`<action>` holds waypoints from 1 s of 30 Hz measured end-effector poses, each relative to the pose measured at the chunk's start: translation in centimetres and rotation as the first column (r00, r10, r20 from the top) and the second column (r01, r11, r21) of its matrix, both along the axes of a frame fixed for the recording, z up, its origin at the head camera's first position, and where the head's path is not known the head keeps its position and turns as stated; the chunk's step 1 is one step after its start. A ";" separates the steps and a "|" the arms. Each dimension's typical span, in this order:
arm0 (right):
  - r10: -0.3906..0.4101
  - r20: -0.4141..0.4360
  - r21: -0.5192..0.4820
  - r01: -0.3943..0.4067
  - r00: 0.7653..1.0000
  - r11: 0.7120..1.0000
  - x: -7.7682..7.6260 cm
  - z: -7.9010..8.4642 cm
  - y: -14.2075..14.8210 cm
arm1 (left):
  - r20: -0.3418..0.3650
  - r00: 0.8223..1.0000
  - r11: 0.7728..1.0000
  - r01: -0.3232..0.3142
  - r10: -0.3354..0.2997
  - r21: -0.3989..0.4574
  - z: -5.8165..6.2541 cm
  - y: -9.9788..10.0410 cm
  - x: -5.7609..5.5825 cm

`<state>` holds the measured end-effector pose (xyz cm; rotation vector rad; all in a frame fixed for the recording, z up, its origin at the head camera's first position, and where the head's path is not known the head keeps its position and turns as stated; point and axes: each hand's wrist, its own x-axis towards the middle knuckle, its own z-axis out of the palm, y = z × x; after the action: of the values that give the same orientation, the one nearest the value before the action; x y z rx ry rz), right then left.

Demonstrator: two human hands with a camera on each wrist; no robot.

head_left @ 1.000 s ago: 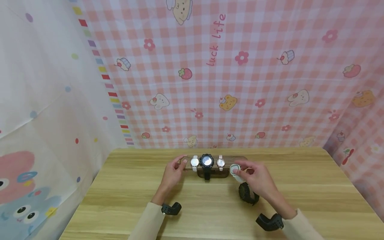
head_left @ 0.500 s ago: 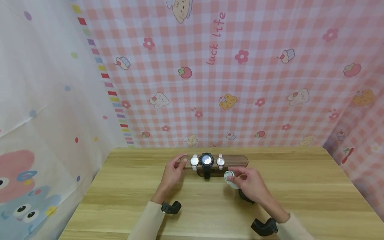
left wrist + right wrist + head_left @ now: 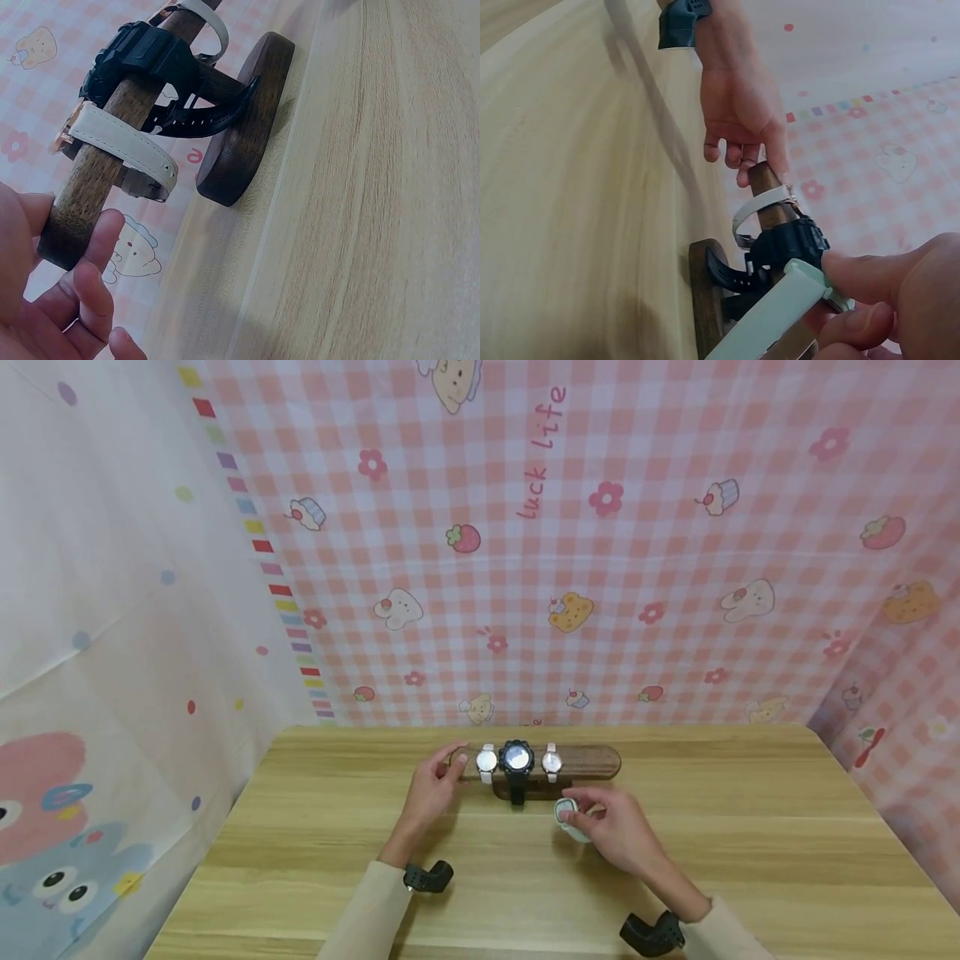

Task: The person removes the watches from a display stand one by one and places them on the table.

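Across the back of the table stands a dark wooden watch stand (image 3: 596, 762). A white-strapped watch (image 3: 487, 762), a chunky black watch (image 3: 517, 758) and a second light-strapped watch (image 3: 552, 763) are strapped round its bar. My left hand (image 3: 433, 789) pinches the bar's left end between thumb and fingers. In front of the stand's right half, my right hand (image 3: 618, 831) holds a pale mint watch (image 3: 567, 812) by its case, between thumb and fingers. Its pale strap (image 3: 776, 311) hangs down in the right wrist view.
The stand rests on a rounded wooden base (image 3: 251, 124). The right half of the bar carries no watch. A wood-grain table (image 3: 750, 860) spreads around, backed by a pink checked cloth (image 3: 660, 560). A black wrist mount (image 3: 429, 877) sits on each forearm.
My right hand has moved left and toward me with the mint watch, away from the bar's right end. A dark watch on the table is now hidden behind it. My left hand stays put.
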<state>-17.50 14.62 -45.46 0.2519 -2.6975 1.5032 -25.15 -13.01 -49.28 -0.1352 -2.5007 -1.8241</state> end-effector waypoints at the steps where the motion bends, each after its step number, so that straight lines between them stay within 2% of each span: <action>1: -0.001 0.007 -0.002 0.001 1.000 1.000 0.0 -0.1 -0.1 | 0.004 1.000 1.000 -0.002 0.002 0.002 0.0 0.0 0.0; 6: -0.014 0.052 0.018 0.013 0.999 1.000 0.1 -0.4 -0.4 | -0.024 1.000 1.000 -0.004 0.004 -0.008 0.0 0.0 0.0; 10: -0.023 0.058 0.046 0.020 0.998 0.999 0.2 -0.8 -0.6 | -0.030 1.000 1.000 -0.005 0.005 -0.006 0.0 0.0 -0.1; 20: 0.021 -0.009 0.056 -0.021 1.000 0.998 -0.1 -1.9 -1.2 | -0.021 1.000 1.000 -0.006 0.006 -0.003 0.0 0.0 0.0; 30: 0.029 -0.018 0.053 -0.028 0.999 0.998 -0.2 -2.6 -2.1 | 0.009 1.000 1.000 -0.011 0.011 0.008 -0.1 0.0 0.0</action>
<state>-17.66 12.56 -48.05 0.3068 -2.7326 1.4310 -25.19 -13.06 -49.34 -0.1131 -2.4949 -1.8352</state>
